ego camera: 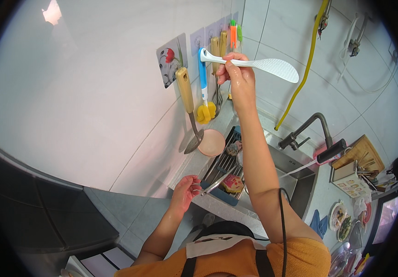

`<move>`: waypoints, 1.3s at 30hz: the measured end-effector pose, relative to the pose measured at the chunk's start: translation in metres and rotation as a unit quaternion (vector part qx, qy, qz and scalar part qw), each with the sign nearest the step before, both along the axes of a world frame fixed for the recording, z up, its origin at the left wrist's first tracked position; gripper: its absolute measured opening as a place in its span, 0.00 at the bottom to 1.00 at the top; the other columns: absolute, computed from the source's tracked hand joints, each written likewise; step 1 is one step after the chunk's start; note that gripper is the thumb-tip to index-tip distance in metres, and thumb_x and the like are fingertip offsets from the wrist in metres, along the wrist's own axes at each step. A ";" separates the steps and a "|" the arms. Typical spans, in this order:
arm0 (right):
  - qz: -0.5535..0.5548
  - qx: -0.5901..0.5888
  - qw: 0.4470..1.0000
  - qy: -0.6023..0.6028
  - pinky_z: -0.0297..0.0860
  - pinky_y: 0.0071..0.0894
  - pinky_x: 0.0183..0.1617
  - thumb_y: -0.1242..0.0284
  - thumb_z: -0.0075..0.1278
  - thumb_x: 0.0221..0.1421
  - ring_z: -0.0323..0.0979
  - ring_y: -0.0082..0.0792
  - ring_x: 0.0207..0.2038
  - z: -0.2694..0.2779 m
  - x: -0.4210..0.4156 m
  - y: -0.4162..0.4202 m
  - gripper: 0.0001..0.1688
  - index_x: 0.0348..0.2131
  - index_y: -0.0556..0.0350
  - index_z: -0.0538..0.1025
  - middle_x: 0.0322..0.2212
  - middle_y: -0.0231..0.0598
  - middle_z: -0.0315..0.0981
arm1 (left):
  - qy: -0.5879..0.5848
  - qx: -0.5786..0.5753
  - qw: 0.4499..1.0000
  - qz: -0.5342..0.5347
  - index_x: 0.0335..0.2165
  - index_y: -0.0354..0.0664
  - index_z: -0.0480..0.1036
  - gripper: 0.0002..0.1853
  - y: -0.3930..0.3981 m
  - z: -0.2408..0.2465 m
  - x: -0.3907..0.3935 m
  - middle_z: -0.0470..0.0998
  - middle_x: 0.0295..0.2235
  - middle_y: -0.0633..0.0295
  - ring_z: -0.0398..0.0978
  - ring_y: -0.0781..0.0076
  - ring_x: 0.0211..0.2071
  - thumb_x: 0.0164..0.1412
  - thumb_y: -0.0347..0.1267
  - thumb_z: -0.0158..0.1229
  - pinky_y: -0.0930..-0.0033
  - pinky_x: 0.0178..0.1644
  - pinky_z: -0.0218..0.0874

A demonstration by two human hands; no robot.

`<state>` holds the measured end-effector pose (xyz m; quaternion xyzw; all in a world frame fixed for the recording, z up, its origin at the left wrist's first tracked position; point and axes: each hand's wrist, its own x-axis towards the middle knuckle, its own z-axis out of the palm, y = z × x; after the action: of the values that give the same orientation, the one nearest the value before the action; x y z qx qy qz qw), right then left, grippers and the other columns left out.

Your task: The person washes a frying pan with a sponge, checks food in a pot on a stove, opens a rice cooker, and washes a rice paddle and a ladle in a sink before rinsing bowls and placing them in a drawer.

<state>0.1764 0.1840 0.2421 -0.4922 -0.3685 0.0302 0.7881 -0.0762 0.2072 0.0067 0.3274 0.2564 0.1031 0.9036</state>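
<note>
My right hand [237, 74] is raised to the wall, its fingers closed on the handle of a white rice paddle [277, 68]. The paddle lies sideways, dimpled blade to the right. Its holed handle end overlaps the top of a hanging blue-handled brush [203, 74] with a yellow sponge head; whether they touch, I cannot tell. Lower down, my wet left hand [185, 194] holds nothing, its fingers loosely bent and apart. Close to those fingertips is the end of a metal handle [216, 183] lying over a drying rack [216, 166]. My right forearm hides part of the rack and sink.
A wooden-handled skimmer [185, 90] hangs from the wall, above a pink bowl [211, 142] on the counter. Water runs from the black spray head [331, 152] into the steel sink [299, 187]. A yellow hose [304, 69] hangs behind. Plated food [339, 216] stands at right.
</note>
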 end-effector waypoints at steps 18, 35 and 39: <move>0.010 0.068 0.996 0.053 0.62 0.19 0.23 0.71 0.43 0.57 0.65 0.22 0.19 -0.046 -0.017 -0.012 0.15 0.44 0.56 0.66 0.22 0.35 0.69 | 0.006 -0.022 1.000 -0.005 0.39 0.40 0.67 0.12 -0.007 -0.012 -0.001 0.72 0.34 0.61 0.72 0.75 0.28 0.60 0.36 0.47 0.76 0.30 0.63; -0.036 0.057 0.994 -0.082 0.61 0.16 0.28 0.75 0.48 0.53 0.62 0.19 0.26 -0.063 -0.002 -0.017 0.13 0.40 0.53 0.66 0.28 0.34 0.63 | 0.014 -0.025 1.000 -0.011 0.38 0.40 0.67 0.12 -0.016 -0.025 0.004 0.73 0.32 0.62 0.73 0.77 0.26 0.60 0.36 0.47 0.77 0.29 0.63; 0.054 0.044 0.996 0.057 0.52 0.12 0.20 0.72 0.45 0.56 0.53 0.13 0.19 -0.042 0.001 -0.009 0.18 0.45 0.54 0.58 0.27 0.32 0.62 | 0.021 -0.027 0.999 -0.010 0.38 0.41 0.67 0.12 -0.017 -0.026 0.004 0.73 0.33 0.62 0.72 0.77 0.27 0.59 0.36 0.47 0.76 0.29 0.63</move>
<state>0.1777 0.1751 0.2001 -0.4335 -0.3500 0.0845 0.8261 -0.0722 0.1897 -0.0193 0.3078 0.2748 0.0798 0.9074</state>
